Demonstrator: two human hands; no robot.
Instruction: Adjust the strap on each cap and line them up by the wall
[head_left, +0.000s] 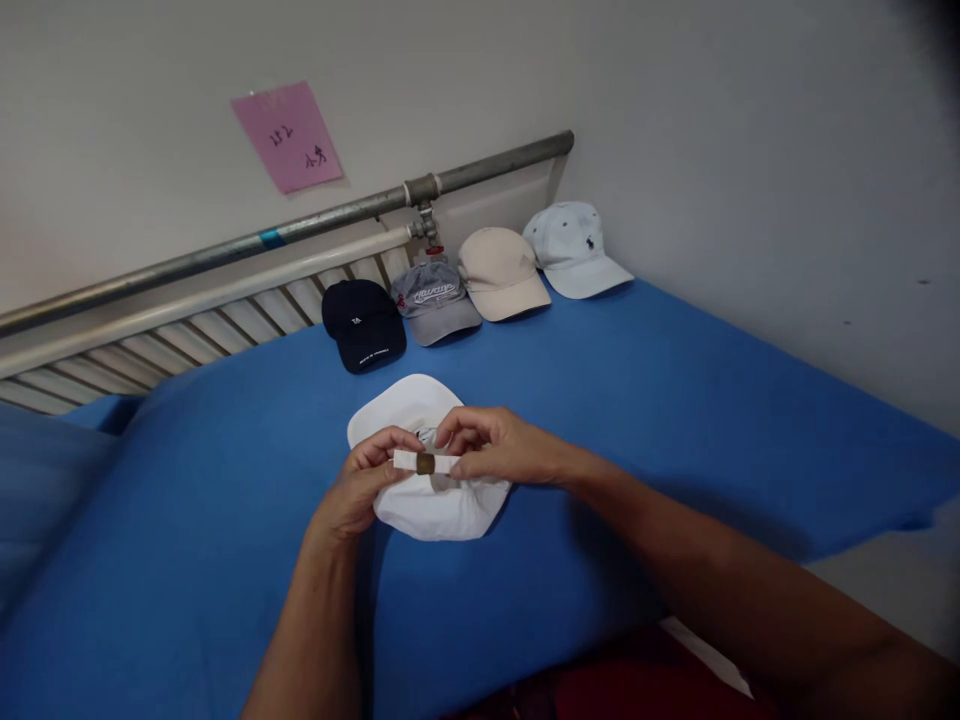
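A white baseball cap (442,515) lies on the blue-covered table, its brim pointing away from me. Its back strap (446,464), with a brown metal buckle (425,463), is stretched between my hands. My left hand (360,485) pinches the strap's left end, beside the buckle. On the other side, my right hand (487,447) grips the strap between thumb and fingers, the fingers curled above it. Part of the cap's inside shows behind the strap, and my hands cover both of its sides.
Along the back stand a black cap (364,325), a grey cap (436,302), a beige cap (504,272) and a pale blue cap (577,250). Behind them run a radiator (225,325) and a metal pipe (337,215). A pink paper (289,138) hangs on the wall.
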